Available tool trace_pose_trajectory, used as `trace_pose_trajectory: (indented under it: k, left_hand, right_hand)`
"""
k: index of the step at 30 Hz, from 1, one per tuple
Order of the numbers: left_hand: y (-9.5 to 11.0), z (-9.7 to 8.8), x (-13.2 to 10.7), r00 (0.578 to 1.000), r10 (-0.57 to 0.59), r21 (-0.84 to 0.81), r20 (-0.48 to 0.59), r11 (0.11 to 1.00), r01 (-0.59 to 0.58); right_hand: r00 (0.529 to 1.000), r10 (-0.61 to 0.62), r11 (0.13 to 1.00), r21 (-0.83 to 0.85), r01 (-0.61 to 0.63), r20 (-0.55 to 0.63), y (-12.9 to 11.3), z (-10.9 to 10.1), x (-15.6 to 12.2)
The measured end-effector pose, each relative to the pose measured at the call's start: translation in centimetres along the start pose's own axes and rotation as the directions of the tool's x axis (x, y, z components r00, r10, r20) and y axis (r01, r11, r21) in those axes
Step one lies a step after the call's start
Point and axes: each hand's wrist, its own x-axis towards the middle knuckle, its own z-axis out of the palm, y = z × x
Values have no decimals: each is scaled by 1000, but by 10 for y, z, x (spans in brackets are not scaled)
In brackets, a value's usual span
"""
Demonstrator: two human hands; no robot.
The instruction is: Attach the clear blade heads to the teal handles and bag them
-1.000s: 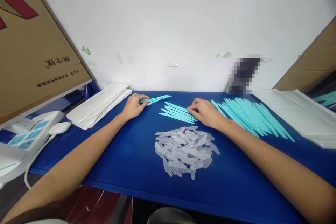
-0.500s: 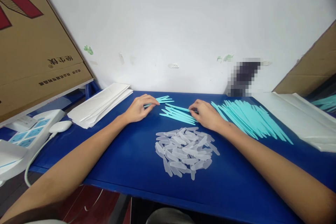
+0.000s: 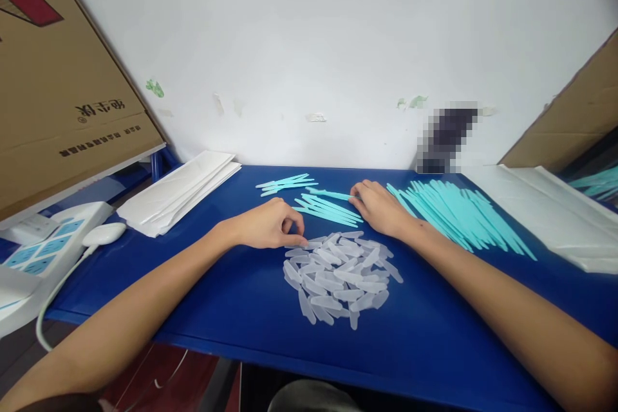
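My right hand [image 3: 379, 207] pinches one end of a slim teal stick [image 3: 331, 194], whose other end points left. Just below that stick lies a small fan of teal sticks [image 3: 333, 211]. My left hand [image 3: 270, 224] is curled, thumb and fingertips brought together at the upper left edge of a heap of translucent plastic covers [image 3: 338, 280]; they appear to pinch one cover, partly hidden by the fingers. Behind the left hand rests a small group of teal sticks with pale left ends [image 3: 284, 185]. A large pile of teal sticks [image 3: 458, 215] lies right of my right hand.
Folded white plastic bags [image 3: 178, 193] lie at the left of the blue table [image 3: 232, 315], with white sheeting [image 3: 545, 219] at the right. A power strip [image 3: 53, 244] with a plugged-in cable stands far left. Cardboard [image 3: 62, 77] leans at the left; a white wall [image 3: 313, 45] rises behind.
My left hand has let go of a teal stick at the back group and come down and right to the translucent covers. My right hand stays at its stick.
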Motion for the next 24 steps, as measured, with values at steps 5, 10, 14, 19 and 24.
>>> trace_pose_trajectory:
  k: [5, 10, 14, 19, 24]
  left_hand:
    - [-6, -8, -2, 996, -84, -89, 40, 992, 88]
    - [-20, -19, -6, 988, -149, -99, 35, 983, 152]
    - [-22, -26, -8, 976, -214, -92, 38, 972, 216]
    - [-14, -27, -8, 980, -133, -51, 145, 989, 141]
    - [-11, -23, -8, 981, -71, -15, 179, 997, 75]
  right_hand:
    - [994, -32, 999, -34, 36, 104, 2, -8, -1]
    - [978, -60, 990, -116, 85, 198, 2, -17, 0]
    - [971, 15, 990, -141, 20, 240, 2, -24, 0]
    - [959, 120, 982, -174, -76, 256, -3, -29, 0]
    - [979, 95, 985, -160, -66, 182, -7, -24, -3]
